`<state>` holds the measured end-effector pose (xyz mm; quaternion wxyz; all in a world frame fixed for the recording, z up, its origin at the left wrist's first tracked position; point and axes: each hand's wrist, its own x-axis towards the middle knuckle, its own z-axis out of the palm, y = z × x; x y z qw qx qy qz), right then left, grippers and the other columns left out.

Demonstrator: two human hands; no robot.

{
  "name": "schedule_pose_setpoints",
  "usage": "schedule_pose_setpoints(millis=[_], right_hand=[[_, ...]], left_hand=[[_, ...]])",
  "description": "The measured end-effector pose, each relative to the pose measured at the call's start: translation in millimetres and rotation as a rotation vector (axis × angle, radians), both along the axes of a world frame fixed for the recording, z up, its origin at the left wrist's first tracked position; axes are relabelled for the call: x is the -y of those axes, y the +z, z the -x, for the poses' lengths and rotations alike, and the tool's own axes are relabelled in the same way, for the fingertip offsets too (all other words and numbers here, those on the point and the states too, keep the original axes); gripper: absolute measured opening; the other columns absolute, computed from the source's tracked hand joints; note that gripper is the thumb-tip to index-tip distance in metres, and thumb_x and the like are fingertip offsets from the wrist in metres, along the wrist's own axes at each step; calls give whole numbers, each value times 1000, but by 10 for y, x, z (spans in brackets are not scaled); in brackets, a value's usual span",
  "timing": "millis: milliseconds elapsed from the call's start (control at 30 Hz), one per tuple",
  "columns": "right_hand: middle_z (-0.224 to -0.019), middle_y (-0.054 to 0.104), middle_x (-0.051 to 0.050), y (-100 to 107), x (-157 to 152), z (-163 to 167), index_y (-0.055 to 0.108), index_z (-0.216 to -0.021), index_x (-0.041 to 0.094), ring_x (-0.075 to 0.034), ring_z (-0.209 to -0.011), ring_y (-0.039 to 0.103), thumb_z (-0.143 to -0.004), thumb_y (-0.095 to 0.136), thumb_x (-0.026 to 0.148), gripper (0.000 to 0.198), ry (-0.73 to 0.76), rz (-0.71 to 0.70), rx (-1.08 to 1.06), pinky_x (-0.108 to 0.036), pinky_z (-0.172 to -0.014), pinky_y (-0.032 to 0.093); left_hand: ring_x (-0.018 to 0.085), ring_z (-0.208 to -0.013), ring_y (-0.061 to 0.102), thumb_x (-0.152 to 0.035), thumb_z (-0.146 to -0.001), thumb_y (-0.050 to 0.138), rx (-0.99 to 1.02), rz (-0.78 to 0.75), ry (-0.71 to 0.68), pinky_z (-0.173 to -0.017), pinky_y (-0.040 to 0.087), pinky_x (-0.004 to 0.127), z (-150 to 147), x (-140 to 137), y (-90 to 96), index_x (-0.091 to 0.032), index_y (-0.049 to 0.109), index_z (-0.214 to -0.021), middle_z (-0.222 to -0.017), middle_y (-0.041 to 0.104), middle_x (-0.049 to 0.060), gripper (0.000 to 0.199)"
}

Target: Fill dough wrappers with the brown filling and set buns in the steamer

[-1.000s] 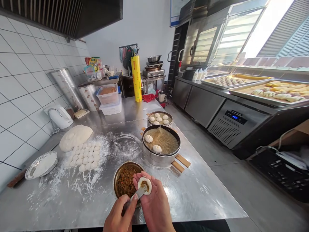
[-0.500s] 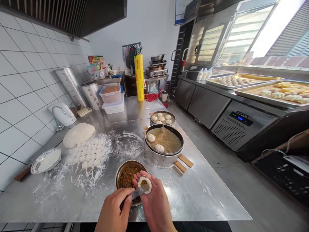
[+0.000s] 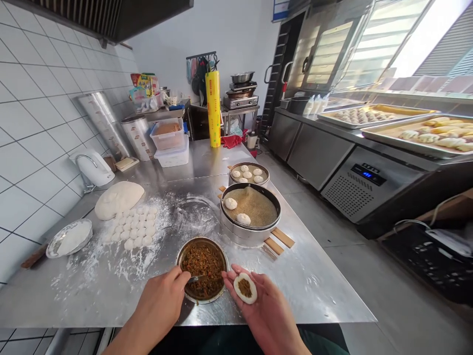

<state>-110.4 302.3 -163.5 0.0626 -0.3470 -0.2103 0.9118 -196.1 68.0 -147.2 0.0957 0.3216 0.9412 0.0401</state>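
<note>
My right hand (image 3: 264,308) lies palm up at the table's front edge and cradles a round dough wrapper (image 3: 245,288) with brown filling in its middle. My left hand (image 3: 162,303) grips a metal spatula (image 3: 195,279) whose blade lies in the bowl of minced filling (image 3: 202,267), just left of the wrapper. Behind the bowl stands a steamer tray (image 3: 251,213) with two shaped buns on its mesh. A second steamer (image 3: 249,173) farther back holds several buns.
Several small dough pieces (image 3: 135,230) lie on the floured steel table (image 3: 314,291), with a large dough lump (image 3: 118,198) and a flour bowl (image 3: 69,237) to the left. A kettle, containers and a yellow film roll (image 3: 213,108) stand at the back. Trays of pastries (image 3: 424,134) sit on the right counter.
My left hand drew the spatula off the wrapper and left into the filling bowl. My right hand moved right and opened flat, showing the filled wrapper. The camera tilted slightly.
</note>
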Motion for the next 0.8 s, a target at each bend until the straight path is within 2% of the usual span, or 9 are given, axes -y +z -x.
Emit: schedule_pose_setpoints(millis=[133,333,533,633,800], right_hand=[[-97,80,-13,-195,82,-11,81,-85,14,-32,-101,74,-59,93,36,36,-49,-46,41,-41,-97,66],[-94,77,-8,-375,126,-7,78,-82,18,-28,-100,74,-63,91,37,30,-105,-31,20,-39,-96,65],[-95,76,-8,-450,125,14,77,-86,16,-28,-99,73,-64,91,37,33,-103,-44,0,-38,-96,64],[-93,76,-6,-441,131,6,76,-85,17,-27,-99,73,-66,91,38,31,-93,-50,-18,-38,-96,63],[-94,76,-6,-404,126,-24,77,-87,18,-27,-102,72,-71,89,39,29,-62,-75,-50,-40,-100,62]], left_hand=[[24,-89,76,1,-92,41,-131,59,-66,-75,61,37,-15,-199,-143,-28,65,-137,-116,72,6,58],[24,-88,77,1,-93,43,-107,87,-76,-72,61,35,-151,-388,-217,-24,64,-138,-110,72,6,56],[24,-81,76,-5,-96,44,-12,95,-35,-66,55,34,-240,-469,-153,-25,70,-115,-103,71,4,38],[23,-80,75,-7,-95,43,52,44,-2,-67,52,33,-231,-470,-85,-25,71,-109,-104,72,4,37],[18,-84,72,-9,-96,45,157,-160,104,-75,49,29,-165,-427,17,-27,76,-92,-96,73,1,36]])
